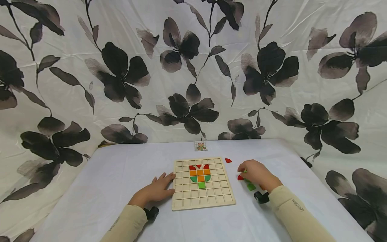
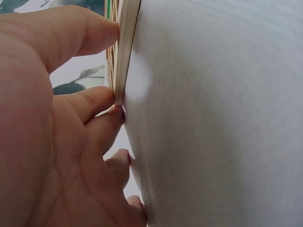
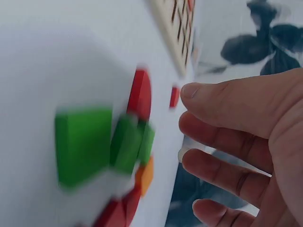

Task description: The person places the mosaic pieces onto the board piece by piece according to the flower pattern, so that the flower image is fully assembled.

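On white cloth [image 1: 127, 168], lower right, a green square block [image 1: 251, 186] is seen just below the right hand [image 1: 258, 173], fingers narrowly parted, apparently empty; the left hand [image 1: 155, 190], spread, is placed farther off.

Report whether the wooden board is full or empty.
Partly filled: the wooden board has red, orange and green pieces in its upper-middle squares, while its bottom rows are bare.

- head: high, forward and down, whole board [image 1: 208, 198];
- left wrist: close, sideways, past left hand [image 2: 61, 132] to board's edge;
- right wrist: close, sideways, on loose pieces [image 3: 85, 146];
- all three share the board
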The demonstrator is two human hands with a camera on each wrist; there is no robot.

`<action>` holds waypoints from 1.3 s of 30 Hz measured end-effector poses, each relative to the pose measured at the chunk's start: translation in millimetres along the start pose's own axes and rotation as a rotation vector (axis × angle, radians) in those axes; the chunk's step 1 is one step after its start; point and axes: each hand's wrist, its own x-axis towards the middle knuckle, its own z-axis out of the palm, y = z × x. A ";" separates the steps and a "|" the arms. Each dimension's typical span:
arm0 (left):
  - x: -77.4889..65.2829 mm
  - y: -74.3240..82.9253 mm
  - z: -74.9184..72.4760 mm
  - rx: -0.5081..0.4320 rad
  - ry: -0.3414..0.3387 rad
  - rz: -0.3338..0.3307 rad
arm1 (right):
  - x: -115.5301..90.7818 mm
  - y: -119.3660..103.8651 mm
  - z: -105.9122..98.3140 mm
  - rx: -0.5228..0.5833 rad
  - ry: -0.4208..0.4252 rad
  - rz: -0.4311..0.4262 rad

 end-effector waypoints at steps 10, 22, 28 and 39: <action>0.1 0.5 -0.4 -0.003 0.001 -0.003 | -4.6 36.0 -3.1 0.055 -0.030 0.111; -1.8 0.4 -1.1 -0.013 -0.008 0.003 | 4.7 48.8 3.0 0.068 -0.032 0.193; -1.8 0.9 -1.2 -0.003 -0.007 0.002 | 1.8 53.5 -1.2 0.037 -0.054 0.198; -1.7 0.5 -3.0 -0.016 -0.013 0.004 | 2.1 54.6 0.3 0.067 -0.071 0.192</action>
